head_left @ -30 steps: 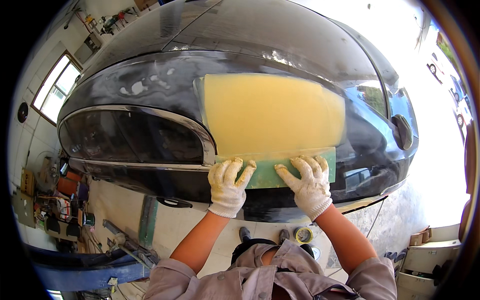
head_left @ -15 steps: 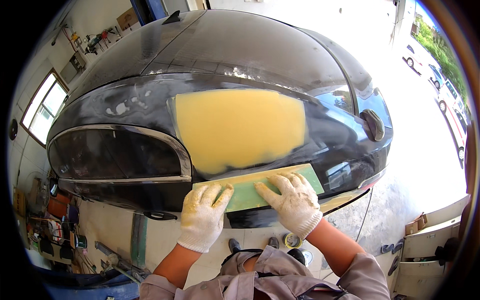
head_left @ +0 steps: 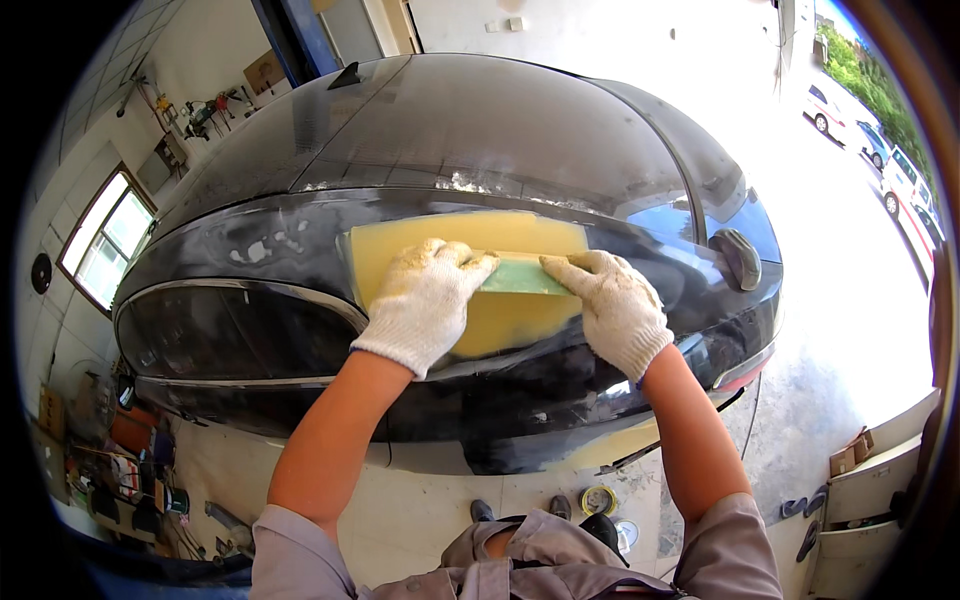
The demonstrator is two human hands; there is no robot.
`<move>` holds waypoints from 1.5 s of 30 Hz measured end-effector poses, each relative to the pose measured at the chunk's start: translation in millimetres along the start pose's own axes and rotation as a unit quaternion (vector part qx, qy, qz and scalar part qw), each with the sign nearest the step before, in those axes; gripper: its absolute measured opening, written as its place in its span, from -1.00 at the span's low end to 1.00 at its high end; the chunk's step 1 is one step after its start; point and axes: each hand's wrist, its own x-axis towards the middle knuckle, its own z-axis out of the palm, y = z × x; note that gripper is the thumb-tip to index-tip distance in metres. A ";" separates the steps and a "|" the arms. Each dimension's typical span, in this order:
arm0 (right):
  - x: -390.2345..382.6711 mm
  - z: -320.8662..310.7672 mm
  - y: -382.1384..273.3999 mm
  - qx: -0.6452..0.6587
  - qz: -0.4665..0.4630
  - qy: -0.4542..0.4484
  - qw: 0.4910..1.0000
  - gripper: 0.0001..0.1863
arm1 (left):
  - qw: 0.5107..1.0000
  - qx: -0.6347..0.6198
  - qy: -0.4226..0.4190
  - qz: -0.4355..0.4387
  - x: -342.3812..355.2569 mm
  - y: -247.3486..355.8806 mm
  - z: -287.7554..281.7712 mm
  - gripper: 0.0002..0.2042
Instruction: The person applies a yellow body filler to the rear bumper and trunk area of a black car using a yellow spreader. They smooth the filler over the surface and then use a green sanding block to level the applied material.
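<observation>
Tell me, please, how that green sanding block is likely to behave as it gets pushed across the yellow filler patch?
The green sanding block looks long, flat and straight-edged, so it is probably stiff rather than floppy. Both the left hand and right hand press it onto the yellow filler patch, suggesting it slides, not rolls. It seems thin, so likely light.

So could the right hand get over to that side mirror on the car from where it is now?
Probably yes. The right hand rests on the green sanding block on the yellow filler patch, and only bare dark body panel lies between it and the side mirror.
</observation>
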 end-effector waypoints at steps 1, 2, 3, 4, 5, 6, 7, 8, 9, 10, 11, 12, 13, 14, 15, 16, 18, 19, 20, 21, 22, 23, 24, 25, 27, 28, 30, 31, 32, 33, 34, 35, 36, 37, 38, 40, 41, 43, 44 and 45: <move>8.9 -4.8 5.1 0.002 0.021 0.000 1.000 -0.44 | 1.000 -0.001 -0.008 0.008 18.9 -6.9 0.6 -0.59; 15.5 -9.5 10.6 0.004 0.044 0.001 0.999 -0.46 | 0.999 0.000 0.010 0.031 35.3 -12.7 2.8 -0.59; 21.7 -11.0 18.6 -0.008 0.048 0.010 0.999 -0.48 | 0.999 0.005 0.016 0.033 48.4 -15.4 1.4 -0.60; 26.0 -12.3 22.8 0.003 0.056 0.007 0.998 -0.48 | 0.999 0.008 0.020 0.034 57.4 -16.0 2.8 -0.60; 30.3 -14.5 25.7 0.014 0.064 0.004 0.998 -0.49 | 0.999 0.007 0.009 0.031 65.1 -16.9 4.9 -0.60; 34.6 -15.6 29.0 0.026 0.071 0.002 0.997 -0.49 | 1.000 0.007 -0.002 0.028 72.0 -17.7 6.9 -0.60; 37.2 -13.1 35.2 0.032 0.075 -0.002 0.997 -0.51 | 1.000 0.005 -0.014 0.025 77.1 -17.6 9.8 -0.60; 38.4 -11.4 39.9 0.028 0.072 0.003 0.997 -0.51 | 0.999 0.010 -0.014 0.027 81.4 -17.5 11.9 -0.61; 39.2 -10.0 43.8 0.024 0.068 0.009 0.997 -0.51 | 0.999 0.016 -0.014 0.028 85.3 -17.4 13.5 -0.61; 38.1 -6.8 43.7 0.023 0.064 0.010 0.998 -0.51 | 0.999 0.020 -0.017 0.027 84.4 -17.2 16.9 -0.62; 36.3 -4.5 42.1 0.024 0.070 0.011 0.997 -0.50 | 0.999 0.013 -0.015 0.026 82.7 -16.7 18.7 -0.61; 34.4 -3.6 39.3 0.026 0.075 0.011 0.997 -0.49 | 1.000 0.006 -0.012 0.024 80.9 -16.0 18.9 -0.61; 32.8 -2.4 38.0 0.027 0.081 0.014 0.996 -0.48 | 1.000 -0.001 -0.007 0.025 80.6 -15.5 20.7 -0.60; 27.9 3.3 38.4 0.010 0.073 0.020 0.997 -0.45 | 0.999 0.010 0.003 0.037 76.5 -14.9 25.4 -0.59; 19.9 11.9 37.8 -0.006 0.065 0.025 0.998 -0.43 | 0.998 0.022 0.015 0.049 67.3 -13.1 31.7 -0.58; 13.2 20.2 35.1 -0.019 0.054 0.034 0.998 -0.41 | 0.997 0.038 0.026 0.061 55.9 -11.1 34.1 -0.57; -8.6 40.6 36.5 -0.010 0.043 0.060 0.997 -0.29 | 0.995 0.050 0.068 0.062 31.5 2.7 45.1 -0.54; -19.9 50.1 33.7 -0.003 0.031 0.072 0.997 -0.27 | 0.995 0.058 0.066 0.053 17.2 11.1 47.1 -0.54; -30.7 56.4 32.6 0.002 0.021 0.085 0.996 -0.26 | 0.995 0.065 0.066 0.047 5.9 20.3 48.9 -0.54; -41.3 61.9 31.9 0.002 0.000 0.096 0.995 -0.23 | 0.994 0.062 0.073 0.045 -6.4 27.5 54.1 -0.54; -50.7 70.8 33.9 0.006 -0.020 0.110 0.994 -0.23 | 0.994 0.058 0.080 0.043 -19.0 33.3 62.4 -0.54; -61.0 75.8 34.4 -0.007 -0.023 0.100 0.995 -0.24 | 0.994 0.048 0.085 0.040 -30.8 38.0 75.1 -0.53; -70.2 79.7 34.4 -0.018 -0.026 0.091 0.995 -0.24 | 0.993 0.041 0.108 0.033 -44.1 43.1 88.8 -0.51; -78.6 82.8 34.9 -0.019 -0.029 0.077 0.996 -0.24 | 0.992 0.048 0.117 0.027 -54.9 49.0 100.4 -0.50; -92.4 88.1 34.6 -0.021 -0.037 0.045 0.998 -0.25 | 0.991 0.051 0.125 0.009 -77.1 59.3 119.2 -0.46; -98.8 87.8 34.7 -0.021 -0.040 0.033 0.998 -0.24 | 0.992 0.043 0.119 -0.007 -87.0 67.0 127.5 -0.45; -107.2 81.6 33.3 -0.019 -0.051 0.009 0.998 -0.24 | 0.992 0.029 0.121 -0.034 -102.7 82.1 135.1 -0.45; -107.7 71.5 30.4 -0.027 -0.051 -0.017 0.998 -0.26 | 0.994 0.007 0.099 -0.046 -106.8 88.5 129.0 -0.44; -102.7 60.7 29.4 -0.020 -0.052 -0.050 0.997 -0.27 | 0.996 -0.004 0.071 -0.058 -108.3 93.7 116.4 -0.47; -98.0 49.5 28.4 -0.012 -0.052 -0.083 0.995 -0.28 | 0.997 -0.032 0.049 -0.057 -102.7 91.3 104.3 -0.49; -95.2 37.1 24.3 -0.006 -0.048 -0.117 0.992 -0.28 | 0.997 -0.040 0.042 -0.049 -91.0 86.1 84.4 -0.50; -83.2 22.2 18.2 -0.001 -0.025 -0.117 0.993 -0.31 | 0.997 -0.049 0.035 -0.041 -79.4 80.8 65.2 -0.52; -71.8 14.0 16.2 0.012 -0.028 -0.065 0.997 -0.32 | 0.998 -0.037 0.042 -0.031 -59.5 72.9 40.3 -0.54; -58.1 7.6 15.4 0.011 -0.024 -0.040 0.999 -0.32 | 0.998 -0.015 0.053 -0.007 -40.0 61.7 21.3 -0.53; -42.7 3.2 13.9 0.012 -0.020 -0.016 1.000 -0.33 | 0.999 -0.009 0.041 -0.004 -24.5 48.9 8.9 -0.52; -12.1 -8.5 10.3 0.008 -0.001 0.002 1.000 -0.41 | 1.000 0.010 0.024 0.018 6.5 19.6 -2.3 -0.54; 2.5 -12.2 11.6 0.015 0.026 0.003 1.000 -0.44 | 1.000 -0.014 -0.011 0.003 25.6 8.6 -5.4 -0.55; 25.8 -17.5 17.0 0.037 0.068 0.001 0.997 -0.47 | 0.999 -0.003 -0.039 0.011 60.2 -13.3 -7.2 -0.56; 35.2 -17.5 21.2 0.053 0.082 -0.003 0.995 -0.48 | 0.998 0.005 -0.058 0.017 73.9 -20.6 -9.0 -0.56; 42.7 -18.6 23.9 0.069 0.096 -0.007 0.993 -0.49 | 0.998 0.001 -0.061 0.007 83.0 -23.7 -10.3 -0.57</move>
